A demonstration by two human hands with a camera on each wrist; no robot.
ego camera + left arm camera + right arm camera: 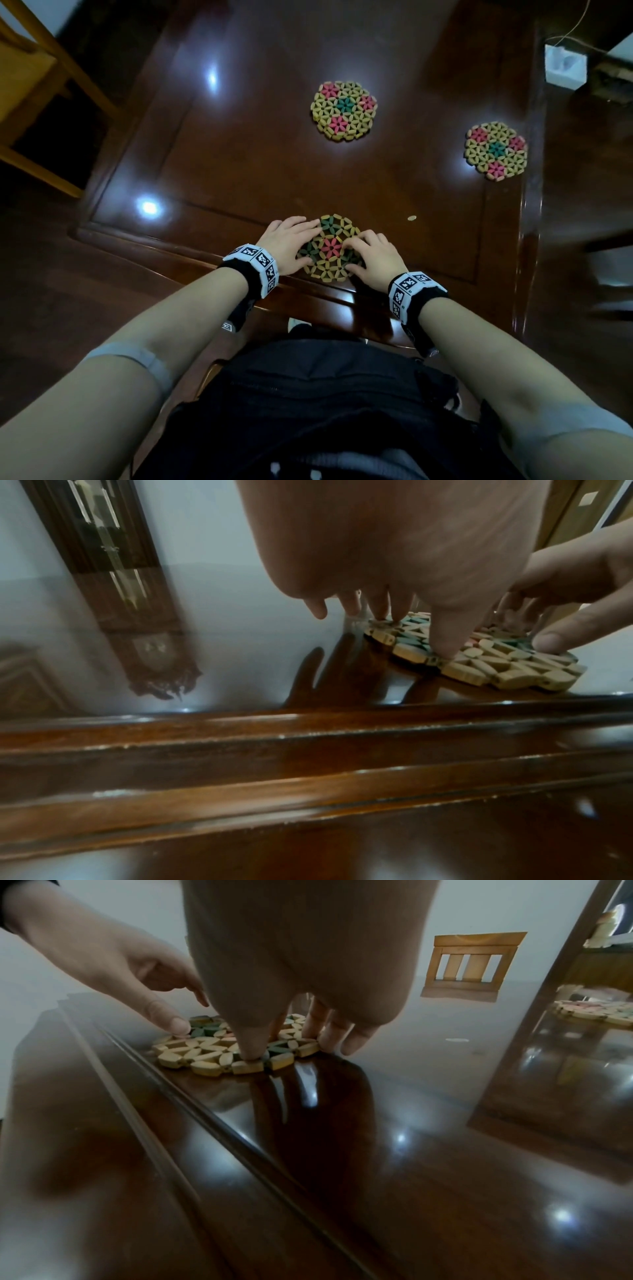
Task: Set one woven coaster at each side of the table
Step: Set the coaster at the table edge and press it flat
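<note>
Dark, glossy wood fills most of what I can see: a polished table (239, 164) with a raised moulded rim, ceiling lights glaring off it, and a pale wooden chair (30, 85) pushed off to the far left.

Three woven coasters are out. The near coaster (330, 247) lies flat just inside the rim on the person's own side, and both hands are on it. The left hand (286, 247) covers its left edge, fingers fairly straight and laid over the weave, thumb tip pressing down near the rim. The right hand (375, 257) sits on its right edge with fingers bent at the knuckles, tips and thumb bearing down on the beads. From the wrist views neither hand seems to lift or pinch it; they press and steady it from above.

The middle coaster (344, 110) sits well out toward the table's centre, and the right-side coaster (496, 150) lies close to the right rim. A small pale speck (412, 218) rests on the wood near the right hand.

By my reckoning the near and right sides are served, while the left side shows none. The middle coaster lies straight ahead of both hands, slightly right of the person's midline, so the right hand looks nearer to it, though the left would have the shorter carry to the bare left side.
</note>
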